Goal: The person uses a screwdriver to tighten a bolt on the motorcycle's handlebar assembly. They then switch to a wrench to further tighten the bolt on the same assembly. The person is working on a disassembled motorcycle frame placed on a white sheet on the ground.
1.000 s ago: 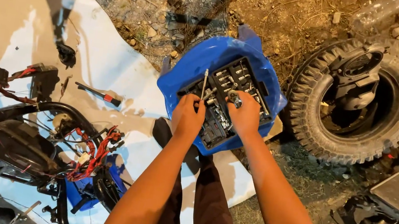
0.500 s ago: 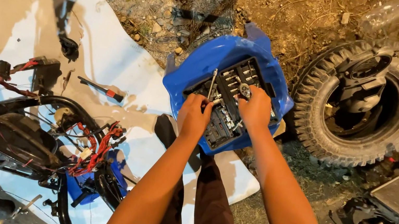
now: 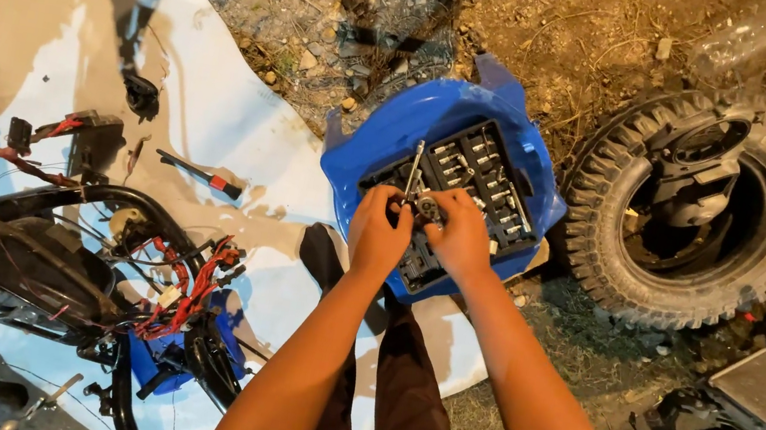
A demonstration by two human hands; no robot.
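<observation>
Hands, left (image 3: 380, 235) and right (image 3: 462, 239), fingers clamped together on a small ratchet handle (image 3: 414, 177) pointing away, above black socket set (image 3: 484, 185).

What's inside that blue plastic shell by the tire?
A black socket tray sits in the blue shell. Both hands, left and right, cover its near part, gripping a metal tool.

knobby tyre (image 3: 697, 211) crowding right, bare sheet (image 3: 243, 134) open left

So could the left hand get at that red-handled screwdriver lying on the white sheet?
Probably yes. The screwdriver lies uncovered on the sheet, off to the left hand's own side, with bare sheet between. That hand is busy over the socket tray.
</observation>
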